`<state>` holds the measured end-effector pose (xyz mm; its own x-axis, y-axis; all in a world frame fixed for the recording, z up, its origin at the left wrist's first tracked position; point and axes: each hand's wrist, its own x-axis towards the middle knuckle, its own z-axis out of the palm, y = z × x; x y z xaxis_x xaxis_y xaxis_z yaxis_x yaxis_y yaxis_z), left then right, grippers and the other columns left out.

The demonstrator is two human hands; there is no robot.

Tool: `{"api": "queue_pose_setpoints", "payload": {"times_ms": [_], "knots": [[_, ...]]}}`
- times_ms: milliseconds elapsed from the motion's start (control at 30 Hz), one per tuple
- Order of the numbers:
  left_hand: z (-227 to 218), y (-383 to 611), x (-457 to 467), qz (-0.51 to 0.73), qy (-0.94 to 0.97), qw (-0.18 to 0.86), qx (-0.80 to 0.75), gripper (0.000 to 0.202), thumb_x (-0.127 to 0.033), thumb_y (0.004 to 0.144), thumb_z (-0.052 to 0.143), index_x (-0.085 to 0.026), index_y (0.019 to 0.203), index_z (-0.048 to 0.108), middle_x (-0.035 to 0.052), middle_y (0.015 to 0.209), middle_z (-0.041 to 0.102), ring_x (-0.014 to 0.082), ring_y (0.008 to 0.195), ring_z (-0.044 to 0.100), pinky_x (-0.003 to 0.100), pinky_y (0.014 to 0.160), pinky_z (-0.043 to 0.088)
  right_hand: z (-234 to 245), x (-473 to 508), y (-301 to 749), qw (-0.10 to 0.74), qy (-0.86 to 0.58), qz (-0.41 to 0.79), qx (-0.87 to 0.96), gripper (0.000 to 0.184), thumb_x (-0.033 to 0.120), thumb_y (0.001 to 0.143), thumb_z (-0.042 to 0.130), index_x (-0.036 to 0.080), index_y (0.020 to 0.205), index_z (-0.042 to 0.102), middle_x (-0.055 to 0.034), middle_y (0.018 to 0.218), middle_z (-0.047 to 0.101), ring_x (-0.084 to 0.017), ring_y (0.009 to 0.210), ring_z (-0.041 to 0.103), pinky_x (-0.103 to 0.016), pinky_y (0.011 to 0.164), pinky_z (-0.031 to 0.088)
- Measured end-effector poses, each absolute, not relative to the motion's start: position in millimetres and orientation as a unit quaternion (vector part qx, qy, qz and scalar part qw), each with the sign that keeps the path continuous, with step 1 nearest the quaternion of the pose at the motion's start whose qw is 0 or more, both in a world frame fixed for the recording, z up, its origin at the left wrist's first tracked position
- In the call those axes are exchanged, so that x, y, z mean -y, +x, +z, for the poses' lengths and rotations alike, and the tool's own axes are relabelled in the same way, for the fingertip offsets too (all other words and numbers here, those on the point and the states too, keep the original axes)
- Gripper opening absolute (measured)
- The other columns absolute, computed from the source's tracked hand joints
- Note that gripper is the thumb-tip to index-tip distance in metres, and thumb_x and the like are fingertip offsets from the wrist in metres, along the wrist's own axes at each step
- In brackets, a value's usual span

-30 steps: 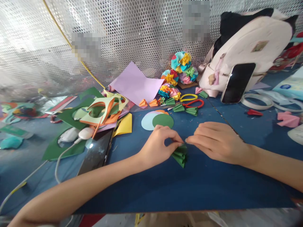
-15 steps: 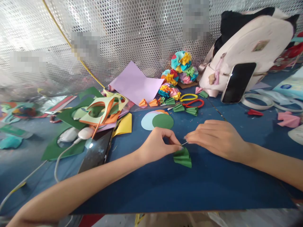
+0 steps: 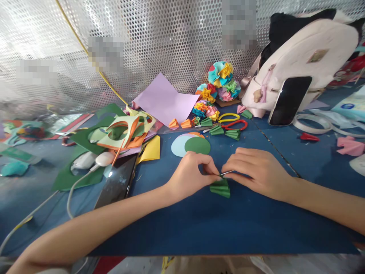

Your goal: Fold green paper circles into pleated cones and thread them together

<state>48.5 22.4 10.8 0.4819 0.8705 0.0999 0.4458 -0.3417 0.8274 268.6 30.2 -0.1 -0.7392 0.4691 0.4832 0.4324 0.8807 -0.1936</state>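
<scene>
My left hand (image 3: 189, 173) pinches the gathered top of a pleated green paper piece (image 3: 220, 188) between thumb and forefinger, and its folds fan out below. Close beside it, my right hand (image 3: 261, 171) is closed on a thin silvery strand (image 3: 227, 172); whether that is wire or a needle I cannot tell. The strand reaches to the pinched end of the green paper. Just beyond my left hand lie overlapping paper discs, a green disc (image 3: 197, 145) on top of a pale blue disc (image 3: 179, 145).
Behind the discs are folded green pieces (image 3: 232, 134), scissors with red handles (image 3: 238, 125) and ruffled paper balls (image 3: 220, 74). A phone (image 3: 290, 101) leans on a white backpack (image 3: 308, 57). Paper offcuts (image 3: 85, 137), a white cable (image 3: 71, 190) and a dark tablet-like slab (image 3: 116, 186) lie left.
My right hand has moved slightly, its fingers now closer to my left fingertips along the strand. The green paper stays in my left pinch. The whole view has shifted a little.
</scene>
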Motion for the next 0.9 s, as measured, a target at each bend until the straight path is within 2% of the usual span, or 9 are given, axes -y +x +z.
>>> {"api": "queue_pose_setpoints", "payload": {"times_ms": [100,200,333,433,567,667,900], "knots": [[11.6,51.0,-17.4,0.289,0.815,0.289,-0.411,0.013,-0.011,0.073,0.074,-0.018,0.075,0.064,-0.0064,0.064,0.065,0.0105,0.067,0.058,0.033,0.087,0.036,-1.1,-26.3,263.8,0.251,-0.267,0.093,0.926,0.014,0.025,0.097,0.050,0.018,0.092,0.061,-0.0038,0.084,0.063,-0.017,0.077,0.055,-0.029,0.069,0.041],[11.4,52.7,-14.2,0.297,0.831,0.254,-0.395,0.015,-0.012,0.076,0.073,-0.018,0.079,0.060,-0.0065,0.068,0.065,0.0113,0.072,0.057,0.033,0.087,0.033,-2.8,-22.6,261.3,0.257,-0.279,0.138,0.915,0.014,0.021,0.096,0.048,0.018,0.089,0.060,-0.0030,0.081,0.061,-0.015,0.075,0.054,-0.027,0.065,0.039],[10.8,51.9,-16.4,0.269,0.817,0.299,-0.414,0.017,-0.019,0.075,0.077,-0.018,0.080,0.062,-0.0054,0.076,0.069,0.0134,0.078,0.058,0.034,0.088,0.032,-4.3,-22.3,261.6,0.281,-0.254,0.109,0.919,0.016,0.015,0.094,0.048,0.017,0.085,0.060,-0.0028,0.078,0.061,-0.014,0.072,0.053,-0.027,0.063,0.039],[9.4,49.9,-20.6,0.256,0.806,0.339,-0.412,0.008,-0.019,0.076,0.077,-0.020,0.074,0.068,-0.0046,0.077,0.071,0.0141,0.079,0.059,0.034,0.091,0.034,-4.5,-24.5,263.3,0.280,-0.235,0.047,0.930,0.018,0.014,0.095,0.048,0.017,0.084,0.062,-0.0030,0.077,0.062,-0.014,0.070,0.052,-0.028,0.064,0.039],[8.3,48.7,-24.5,0.273,0.789,0.403,-0.376,0.009,-0.011,0.079,0.070,-0.017,0.074,0.072,-0.0003,0.078,0.072,0.0133,0.077,0.061,0.027,0.079,0.043,-2.6,-25.6,266.8,0.260,-0.191,-0.070,0.944,0.020,0.014,0.096,0.046,0.017,0.086,0.063,-0.0034,0.077,0.064,-0.015,0.068,0.051,-0.031,0.066,0.040],[10.1,49.0,-24.5,0.282,0.786,0.418,-0.357,0.009,-0.007,0.077,0.070,-0.015,0.072,0.072,0.0010,0.074,0.069,0.0123,0.073,0.059,0.025,0.073,0.046,0.5,-24.4,269.1,0.260,-0.166,-0.126,0.943,0.019,0.015,0.096,0.046,0.018,0.089,0.064,-0.0025,0.077,0.064,-0.015,0.070,0.053,-0.031,0.066,0.041],[13.9,49.7,-20.0,0.295,0.789,0.391,-0.371,0.014,-0.005,0.070,0.073,-0.015,0.063,0.067,-0.0020,0.065,0.062,0.0106,0.068,0.054,0.023,0.068,0.043,4.3,-19.0,266.9,0.247,-0.196,-0.076,0.946,0.015,0.023,0.096,0.051,0.017,0.090,0.063,-0.0036,0.079,0.063,-0.016,0.072,0.054,-0.032,0.068,0.043]]}}
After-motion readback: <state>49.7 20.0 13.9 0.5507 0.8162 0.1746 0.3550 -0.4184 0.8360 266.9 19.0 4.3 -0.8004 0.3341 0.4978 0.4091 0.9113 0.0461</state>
